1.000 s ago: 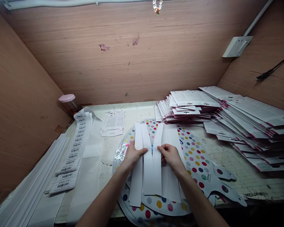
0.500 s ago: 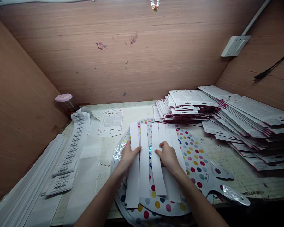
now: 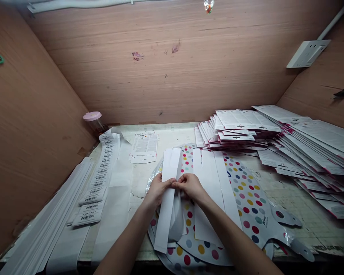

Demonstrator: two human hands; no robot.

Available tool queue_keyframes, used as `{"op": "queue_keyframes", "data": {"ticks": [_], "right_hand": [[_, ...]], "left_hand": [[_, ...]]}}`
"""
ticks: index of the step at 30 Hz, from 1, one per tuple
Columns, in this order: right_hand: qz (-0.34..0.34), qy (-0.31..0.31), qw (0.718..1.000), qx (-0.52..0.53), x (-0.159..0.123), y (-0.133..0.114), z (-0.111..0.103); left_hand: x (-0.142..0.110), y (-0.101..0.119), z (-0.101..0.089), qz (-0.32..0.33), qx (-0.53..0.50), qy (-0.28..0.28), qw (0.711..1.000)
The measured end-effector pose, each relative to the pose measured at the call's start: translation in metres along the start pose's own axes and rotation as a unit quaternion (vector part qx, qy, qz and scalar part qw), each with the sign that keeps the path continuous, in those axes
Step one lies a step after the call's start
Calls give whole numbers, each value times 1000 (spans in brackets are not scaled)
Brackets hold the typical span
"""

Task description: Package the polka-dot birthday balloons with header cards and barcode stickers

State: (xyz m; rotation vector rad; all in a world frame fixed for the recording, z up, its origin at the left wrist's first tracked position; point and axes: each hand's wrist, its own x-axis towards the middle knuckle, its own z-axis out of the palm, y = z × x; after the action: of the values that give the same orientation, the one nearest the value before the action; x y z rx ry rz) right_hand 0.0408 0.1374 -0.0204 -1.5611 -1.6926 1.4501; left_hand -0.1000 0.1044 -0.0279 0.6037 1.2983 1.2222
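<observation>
My left hand [image 3: 159,190] is closed round a long white paper strip [image 3: 164,229], with its thumb on the strip's right edge. My right hand [image 3: 189,186] pinches at that same edge, its fingertips meeting the left thumb. A second strip [image 3: 177,219] bends beneath them, partly hidden by the hands. More white paper strips [image 3: 208,183] lie side by side under and beyond my right forearm. All of them rest on round polka-dot pieces with handles [image 3: 248,196], stacked and shiny at the edges.
At the right stand tall piles of printed white cards [image 3: 312,141]. A single printed card [image 3: 145,147] lies behind the hands. To the left are barcode label sheets [image 3: 103,168], a stack of long white paper strips [image 3: 54,214] and a pink-lidded jar [image 3: 92,116].
My right hand has moved left from the right-hand strips to meet my left hand. The two left strips now come together, one bending. The view has turned slightly left.
</observation>
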Motion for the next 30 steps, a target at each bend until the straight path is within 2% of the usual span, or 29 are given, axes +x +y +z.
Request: {"op": "queue_keyframes", "data": {"ticks": [4, 10, 14, 16, 19, 22, 27, 30], "right_hand": [[-13, 10, 999, -31, 3, 4, -7], [-15, 109, 988, -111, -10, 7, -21], [-14, 165, 976, -139, -22, -4, -16], [-26, 148, 981, -123, -22, -13, -8], [-26, 63, 996, -64, -11, -25, 6], [-7, -5, 1000, 0, 9, -30, 17], [-4, -17, 999, 33, 31, -27, 31], [-11, -21, 999, 48, 35, -27, 42]], "left_hand": [[-2, 0, -3, -3, -2, 12, 1000], [0, 6, -14, 11, 17, 95, 995], [1, 10, -20, -4, 14, 88, 996], [1, 10, -19, 1, 11, 81, 997], [0, 10, -19, 11, 9, 67, 998], [-4, 15, -29, 8, 16, 50, 999], [-10, 26, -66, 8, 45, 69, 997], [-12, 26, -78, 10, 54, 80, 995]]}}
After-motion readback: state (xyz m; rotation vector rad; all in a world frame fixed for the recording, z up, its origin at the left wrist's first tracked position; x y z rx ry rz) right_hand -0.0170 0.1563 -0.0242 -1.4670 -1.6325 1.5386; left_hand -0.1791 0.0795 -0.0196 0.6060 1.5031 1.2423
